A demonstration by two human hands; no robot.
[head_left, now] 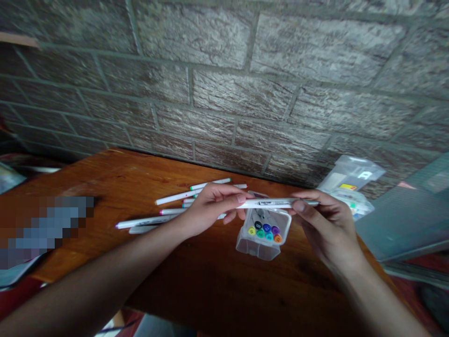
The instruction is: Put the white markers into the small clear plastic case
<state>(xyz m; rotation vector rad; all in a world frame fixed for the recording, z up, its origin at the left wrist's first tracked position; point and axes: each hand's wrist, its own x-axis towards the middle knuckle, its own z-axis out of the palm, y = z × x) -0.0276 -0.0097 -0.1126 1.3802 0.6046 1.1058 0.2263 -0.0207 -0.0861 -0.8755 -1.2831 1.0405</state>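
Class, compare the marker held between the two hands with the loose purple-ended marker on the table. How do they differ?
The held marker is raised off the table, while the purple-ended marker lies on the wooden tabletop. The left hand and right hand grip the held marker; neither hand grips the purple-ended marker. Both markers are slim and white.

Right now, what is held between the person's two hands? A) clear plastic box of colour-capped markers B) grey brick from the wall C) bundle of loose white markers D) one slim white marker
D: the one slim white marker runs between the left hand and the right hand, with its ends gripped in their fingers.
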